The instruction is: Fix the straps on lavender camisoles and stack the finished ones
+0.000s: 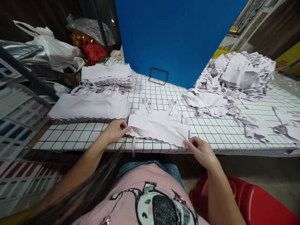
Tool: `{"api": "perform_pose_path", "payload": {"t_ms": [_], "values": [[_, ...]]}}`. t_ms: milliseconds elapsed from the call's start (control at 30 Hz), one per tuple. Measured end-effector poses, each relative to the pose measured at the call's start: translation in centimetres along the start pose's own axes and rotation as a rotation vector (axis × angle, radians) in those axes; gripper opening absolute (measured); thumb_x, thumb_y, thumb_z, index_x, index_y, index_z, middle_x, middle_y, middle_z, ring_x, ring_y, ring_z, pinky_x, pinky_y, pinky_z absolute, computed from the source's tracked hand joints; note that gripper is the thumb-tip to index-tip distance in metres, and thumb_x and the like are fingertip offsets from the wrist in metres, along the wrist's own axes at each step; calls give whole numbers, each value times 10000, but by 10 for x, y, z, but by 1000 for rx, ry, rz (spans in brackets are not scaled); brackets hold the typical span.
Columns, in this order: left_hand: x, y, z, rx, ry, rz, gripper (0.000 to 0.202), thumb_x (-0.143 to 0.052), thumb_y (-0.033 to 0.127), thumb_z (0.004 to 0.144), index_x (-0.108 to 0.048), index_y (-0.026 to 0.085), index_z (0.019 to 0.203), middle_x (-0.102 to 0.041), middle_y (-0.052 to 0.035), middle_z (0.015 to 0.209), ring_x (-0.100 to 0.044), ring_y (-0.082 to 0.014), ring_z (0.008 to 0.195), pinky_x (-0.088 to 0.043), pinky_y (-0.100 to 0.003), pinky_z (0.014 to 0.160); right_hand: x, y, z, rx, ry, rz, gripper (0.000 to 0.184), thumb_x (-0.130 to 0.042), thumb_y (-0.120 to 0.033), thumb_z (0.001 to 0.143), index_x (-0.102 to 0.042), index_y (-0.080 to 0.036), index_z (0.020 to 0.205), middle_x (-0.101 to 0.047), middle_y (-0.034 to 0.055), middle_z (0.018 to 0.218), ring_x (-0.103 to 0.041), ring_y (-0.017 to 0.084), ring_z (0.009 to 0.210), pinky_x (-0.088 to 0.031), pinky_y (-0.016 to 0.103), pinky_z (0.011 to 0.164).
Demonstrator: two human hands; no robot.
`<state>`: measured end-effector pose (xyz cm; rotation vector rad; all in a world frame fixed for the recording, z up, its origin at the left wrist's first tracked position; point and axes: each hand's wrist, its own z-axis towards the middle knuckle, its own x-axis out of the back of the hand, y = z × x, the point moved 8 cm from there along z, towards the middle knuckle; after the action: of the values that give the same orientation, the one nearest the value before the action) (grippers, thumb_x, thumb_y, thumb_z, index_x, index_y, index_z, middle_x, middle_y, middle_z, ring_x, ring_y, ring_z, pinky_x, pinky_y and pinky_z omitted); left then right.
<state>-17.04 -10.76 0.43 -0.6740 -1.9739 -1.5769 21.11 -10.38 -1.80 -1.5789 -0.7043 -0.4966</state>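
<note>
A pale camisole top (159, 126) with thin straps lies spread on the grid-patterned table, its wavy hem toward me. My left hand (116, 129) pinches its lower left corner between thumb and fingertips. At the lower right corner, my right hand (199, 150) pinches the fabric in the same way. A narrow strip of cloth hangs below the hem over the table's front edge, near my left hand. Just left of the top sits a neat stack of similar folded tops (89, 106), with another stack (107, 75) behind it.
On the right, a large loose heap of pale garments (239, 73) spreads toward several scattered pieces (255, 128). A blue board (173, 37) stands at the back, with a black wire frame (158, 76) before it. Plastic bags (53, 47) crowd the left; a red chair (255, 197) is below right.
</note>
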Motion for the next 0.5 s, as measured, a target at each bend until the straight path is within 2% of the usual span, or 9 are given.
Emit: {"api": "perform_pose_path", "payload": {"t_ms": [100, 167, 233, 300, 400, 500], "values": [[7, -6, -5, 14, -31, -256, 385, -739, 503, 666, -532, 180, 683, -522, 35, 599, -443, -101, 540, -297, -205, 495, 3, 5, -3, 1, -25, 170, 382, -608, -548, 846, -473, -218, 708, -441, -26, 619, -380, 131, 568, -317, 268, 528], [3, -8, -7, 30, -89, -353, 391, -777, 464, 656, -515, 173, 663, -512, 43, 584, -441, -83, 529, -291, -187, 485, 0, 6, -5, -4, -62, 249, 376, -653, -523, 830, -472, -213, 718, -435, -27, 647, -383, 125, 593, -330, 260, 542], [-3, -5, -8, 63, -168, -413, 393, -789, 439, 662, -503, 169, 652, -513, 46, 553, -435, -70, 494, -279, -177, 459, -2, 0, -6, 0, -100, 358, 343, -698, -484, 811, -501, -209, 756, -462, -22, 684, -416, 121, 618, -366, 251, 559], [-1, 4, -8, 84, -210, -475, 381, -805, 404, 655, -507, 168, 662, -532, 42, 532, -441, -63, 464, -273, -168, 432, 4, -10, -5, 1, -107, 503, 308, -747, -441, 780, -548, -214, 842, -506, -19, 715, -466, 117, 634, -409, 239, 568], [24, 33, -4, 52, -174, -595, 340, -833, 308, 620, -544, 160, 721, -580, 29, 549, -478, -59, 444, -299, -157, 411, 34, -29, 2, -11, -27, 711, 367, -820, -377, 706, -600, -239, 966, -547, -31, 688, -502, 101, 585, -436, 211, 520], [67, 70, 10, -79, -44, -732, 279, -823, 195, 635, -587, 141, 772, -594, 27, 567, -486, -47, 411, -319, -154, 404, 72, -48, 21, 19, 79, 871, 341, -821, -315, 709, -630, -265, 986, -454, -78, 508, -438, 79, 470, -480, 194, 512]]}}
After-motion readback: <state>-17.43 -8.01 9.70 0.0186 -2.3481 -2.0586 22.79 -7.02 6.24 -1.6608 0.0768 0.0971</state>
